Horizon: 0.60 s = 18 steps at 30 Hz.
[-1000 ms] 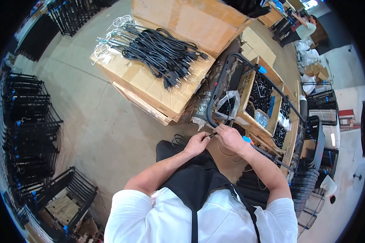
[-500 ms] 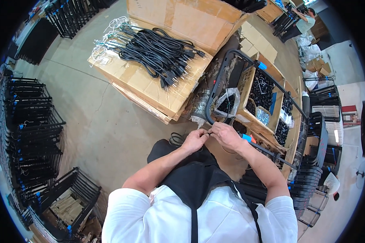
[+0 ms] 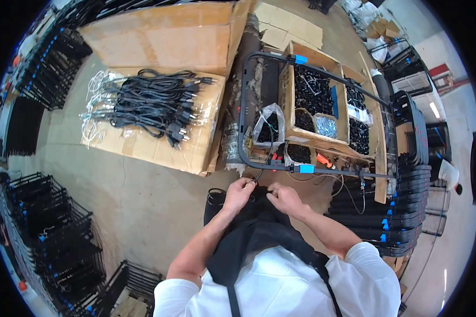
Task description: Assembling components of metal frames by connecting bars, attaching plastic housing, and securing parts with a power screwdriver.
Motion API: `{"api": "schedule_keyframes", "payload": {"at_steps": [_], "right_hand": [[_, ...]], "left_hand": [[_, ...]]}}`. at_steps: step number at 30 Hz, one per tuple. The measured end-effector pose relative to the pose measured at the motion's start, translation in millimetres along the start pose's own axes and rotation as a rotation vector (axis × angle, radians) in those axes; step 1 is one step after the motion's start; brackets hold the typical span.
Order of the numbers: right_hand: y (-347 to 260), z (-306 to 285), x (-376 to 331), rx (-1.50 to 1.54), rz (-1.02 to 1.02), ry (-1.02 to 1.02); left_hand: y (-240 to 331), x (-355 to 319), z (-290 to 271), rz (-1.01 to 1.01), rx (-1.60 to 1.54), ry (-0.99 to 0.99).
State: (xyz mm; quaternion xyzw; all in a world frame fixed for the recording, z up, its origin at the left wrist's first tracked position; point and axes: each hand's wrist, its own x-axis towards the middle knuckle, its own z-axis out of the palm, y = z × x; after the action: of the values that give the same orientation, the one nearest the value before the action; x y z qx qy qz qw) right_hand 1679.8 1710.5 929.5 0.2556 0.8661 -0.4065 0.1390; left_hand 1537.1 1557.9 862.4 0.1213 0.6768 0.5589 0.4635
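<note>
My left hand (image 3: 240, 194) is closed on a thin black cable (image 3: 260, 174) just below the near rail of a black tubular frame (image 3: 242, 108). From those fingers the cable runs up across the rail. A loop of black cable (image 3: 215, 196) hangs by my left wrist, over the dark apron (image 3: 248, 238). A short gap to the right, my right hand (image 3: 284, 199) has its fingers curled together; anything inside them is hidden. Blue pieces (image 3: 303, 169) sit on the frame's rails.
Bundled black power cords (image 3: 153, 103) lie on a cardboard box (image 3: 137, 150) at left. Under the frame, a wooden divided box (image 3: 288, 95) holds small black parts and silver screws (image 3: 325, 127). An orange-handled tool (image 3: 324, 160) lies near it. Stacked frames (image 3: 63, 232) stand at left.
My hands, together at the frame's corner before, are now apart below its near rail. My view has turned, so the frame and boxes appear further left and squarer to me.
</note>
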Motion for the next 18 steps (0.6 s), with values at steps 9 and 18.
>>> {"api": "schedule_keyframes", "payload": {"at_steps": [9, 18], "right_hand": [[175.0, 91.2, 185.9, -0.324, 0.549, 0.668], [107.2, 68.2, 101.0, 0.478, 0.797, 0.080]], "left_hand": [[14.2, -4.6, -1.5, -0.127, -0.051, -0.239], [3.5, 3.9, 5.5, -0.173, -0.220, -0.169]]}}
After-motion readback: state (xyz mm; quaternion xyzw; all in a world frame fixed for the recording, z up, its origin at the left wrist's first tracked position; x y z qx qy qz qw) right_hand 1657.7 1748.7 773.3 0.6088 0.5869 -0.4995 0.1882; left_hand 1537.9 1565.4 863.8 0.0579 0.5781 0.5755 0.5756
